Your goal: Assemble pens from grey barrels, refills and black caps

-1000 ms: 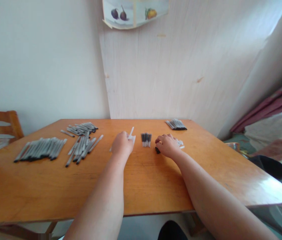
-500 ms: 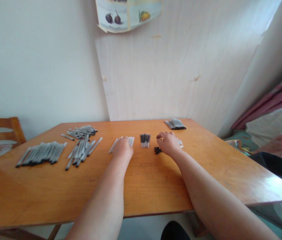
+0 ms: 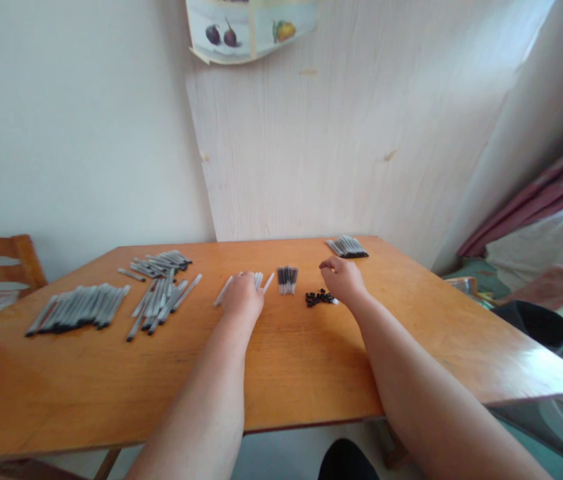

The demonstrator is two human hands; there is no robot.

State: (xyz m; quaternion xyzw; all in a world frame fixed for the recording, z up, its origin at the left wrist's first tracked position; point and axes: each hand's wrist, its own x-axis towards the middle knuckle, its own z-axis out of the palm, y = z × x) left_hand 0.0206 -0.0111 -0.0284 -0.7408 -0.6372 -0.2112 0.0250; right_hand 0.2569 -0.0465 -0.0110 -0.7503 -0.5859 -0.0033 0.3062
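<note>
My left hand [image 3: 244, 295] rests palm down over a row of clear white pen barrels [image 3: 224, 291]. Its fingers are hidden behind the back of the hand, and one tilted barrel [image 3: 268, 283] pokes out at its right. My right hand [image 3: 345, 277] is raised just beyond a scatter of small black pen caps [image 3: 317, 298]. Its fingers are curled together at the tips, and whatever they pinch is too small to make out. Between the hands lies a neat row of dark-filled pen refills [image 3: 288, 280]. A small white piece shows beside the caps, under the right wrist.
Black-ended pens lie in a wide row [image 3: 78, 308] at left, a loose pile [image 3: 164, 303] beside it and a heap [image 3: 161, 262] behind. Another bundle [image 3: 348, 246] sits at the back right. The wooden table [image 3: 311, 373] meets the wall; a chair [image 3: 26, 263] stands left.
My right hand has lifted and drawn back from the black caps, so more of them show. Its fingers are more curled. At my left hand, one barrel now stands apart on the right.
</note>
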